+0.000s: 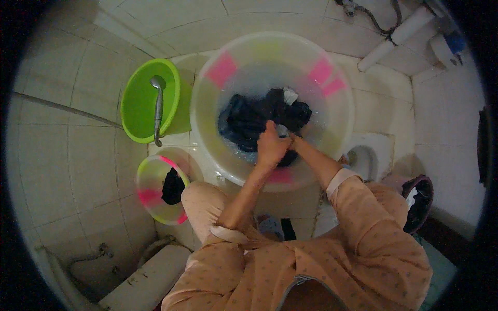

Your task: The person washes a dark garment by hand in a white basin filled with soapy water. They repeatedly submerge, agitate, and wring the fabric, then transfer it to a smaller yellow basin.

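Note:
A large round translucent plastic tub [210,163] with pink and yellow-green patches stands before me, holding cloudy, sudsy water. Dark wet clothing [245,120] is bunched in its middle, with a whitish bit of cloth [290,96] at its far side. My left hand [272,145] is closed on the dark cloth near the tub's centre. My right hand [293,139] meets it there from the right. Its fingers are mostly hidden behind the left hand and the cloth. A small greyish patch of fabric [281,130] shows between the two hands.
Left of the tub stands a green bucket [177,89] with a shower head [157,101] inside. Closer is a smaller basin [149,198] holding black cloth [173,186]. At right are a squat toilet [383,151] and a waste bin [428,194]. Pipes [412,25] run along the tiled wall.

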A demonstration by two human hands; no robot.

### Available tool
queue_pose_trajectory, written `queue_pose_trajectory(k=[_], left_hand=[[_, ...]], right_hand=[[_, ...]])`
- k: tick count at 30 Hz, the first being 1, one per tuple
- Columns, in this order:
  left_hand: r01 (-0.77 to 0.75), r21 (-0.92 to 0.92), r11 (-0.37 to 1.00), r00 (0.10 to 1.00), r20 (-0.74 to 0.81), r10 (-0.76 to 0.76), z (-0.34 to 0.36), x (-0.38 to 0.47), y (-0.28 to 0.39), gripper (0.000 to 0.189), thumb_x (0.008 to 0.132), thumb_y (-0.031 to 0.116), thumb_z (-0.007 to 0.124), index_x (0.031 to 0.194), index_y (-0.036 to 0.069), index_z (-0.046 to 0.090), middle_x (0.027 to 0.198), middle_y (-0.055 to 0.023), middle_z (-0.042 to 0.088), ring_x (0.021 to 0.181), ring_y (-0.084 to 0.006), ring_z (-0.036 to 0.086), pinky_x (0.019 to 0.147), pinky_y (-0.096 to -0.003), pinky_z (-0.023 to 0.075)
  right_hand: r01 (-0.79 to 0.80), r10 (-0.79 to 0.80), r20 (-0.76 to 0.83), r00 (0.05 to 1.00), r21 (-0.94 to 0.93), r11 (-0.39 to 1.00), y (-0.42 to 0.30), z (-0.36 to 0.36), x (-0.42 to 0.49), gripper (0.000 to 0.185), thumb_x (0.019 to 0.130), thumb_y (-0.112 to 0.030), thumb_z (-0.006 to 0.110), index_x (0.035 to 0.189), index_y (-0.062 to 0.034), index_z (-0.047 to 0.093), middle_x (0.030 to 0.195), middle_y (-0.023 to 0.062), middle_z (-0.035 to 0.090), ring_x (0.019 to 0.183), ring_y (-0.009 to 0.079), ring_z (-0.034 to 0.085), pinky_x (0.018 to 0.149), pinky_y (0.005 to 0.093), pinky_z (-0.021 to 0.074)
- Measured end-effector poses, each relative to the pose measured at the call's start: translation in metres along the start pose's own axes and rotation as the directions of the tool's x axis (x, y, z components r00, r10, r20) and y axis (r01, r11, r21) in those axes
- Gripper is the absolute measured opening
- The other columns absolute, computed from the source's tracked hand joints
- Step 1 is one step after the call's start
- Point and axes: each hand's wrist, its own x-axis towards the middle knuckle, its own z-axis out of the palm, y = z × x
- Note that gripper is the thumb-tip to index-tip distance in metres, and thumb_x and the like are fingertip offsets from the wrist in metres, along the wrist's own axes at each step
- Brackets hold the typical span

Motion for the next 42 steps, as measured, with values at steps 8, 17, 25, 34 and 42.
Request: queue_pose_trajectory(k=[8, 17, 25, 34, 42], left_hand=[[-0.362, -0.680, 0.637, 0.932, -0.271, 0.241, -0.055, 0.012, -0.049, 0.031, 0.075, 0.015, 0.059, 0.102, 0.002, 0.057, 0.107, -0.0098, 0.053, 0.092, -0.0206, 0.053, 0.084, -0.0335, 0.0397], [0.208, -0.380, 0.901, 0.915, -0.251, -0.317, 0.067, 0.109, -0.213, 0.034, 0.071, 0.017, 0.061, 0.099, -0.003, 0.057, 0.095, -0.0179, 0.061, 0.086, -0.0262, 0.057, 0.073, -0.0363, 0.0446], [-0.201, -0.317, 0.927, 0.970, 0.070, 0.235, -0.065, 0.173, -0.068, 0.017, 0.066, 0.018, 0.056, 0.065, 0.001, 0.059, 0.063, -0.0061, 0.055, 0.060, -0.0170, 0.051, 0.054, -0.0311, 0.0402], [-0.535, 0.111, 0.837, 0.841, -0.015, 0.540, -0.134, 0.189, 0.075, 0.028, 0.073, 0.020, 0.066, 0.096, 0.005, 0.058, 0.077, -0.0088, 0.061, 0.073, -0.0174, 0.057, 0.069, -0.0314, 0.0451], [-0.833, 0.053, 0.551, 0.553, 0.122, 0.824, -0.028, 0.095, 0.014, 0.015, 0.070, 0.007, 0.065, 0.083, 0.001, 0.063, 0.083, -0.0115, 0.060, 0.080, -0.0258, 0.056, 0.075, -0.0319, 0.0443]], right_hand=[[0.312, -0.319, 0.057, 0.946, 0.107, 0.944, -0.022, 0.005, -0.004, 0.022, 0.080, -0.021, 0.053, 0.099, -0.0097, 0.056, 0.090, 0.0039, 0.058, 0.083, 0.0166, 0.054, 0.075, 0.0305, 0.0433], [0.614, -0.611, -0.063, 0.789, 0.032, 0.789, -0.101, -0.063, -0.068, 0.024, 0.081, -0.022, 0.052, 0.101, -0.0095, 0.054, 0.092, 0.0049, 0.058, 0.085, 0.0169, 0.054, 0.077, 0.0308, 0.0428], [0.533, -0.530, -0.063, 0.846, 0.055, 0.844, -0.058, -0.068, -0.070, 0.025, 0.081, -0.022, 0.052, 0.103, -0.0093, 0.052, 0.094, 0.0057, 0.057, 0.086, 0.0173, 0.053, 0.078, 0.0311, 0.0423], [0.530, -0.531, -0.003, 0.847, 0.062, 0.846, -0.060, -0.069, -0.068, 0.027, 0.082, -0.023, 0.051, 0.105, -0.0091, 0.050, 0.096, 0.0066, 0.056, 0.088, 0.0177, 0.052, 0.079, 0.0315, 0.0417], [0.456, -0.468, 0.104, 0.878, 0.124, 0.882, -0.034, -0.014, -0.036, 0.029, 0.082, -0.024, 0.050, 0.107, -0.0089, 0.049, 0.097, 0.0075, 0.056, 0.090, 0.0180, 0.052, 0.080, 0.0318, 0.0412]])
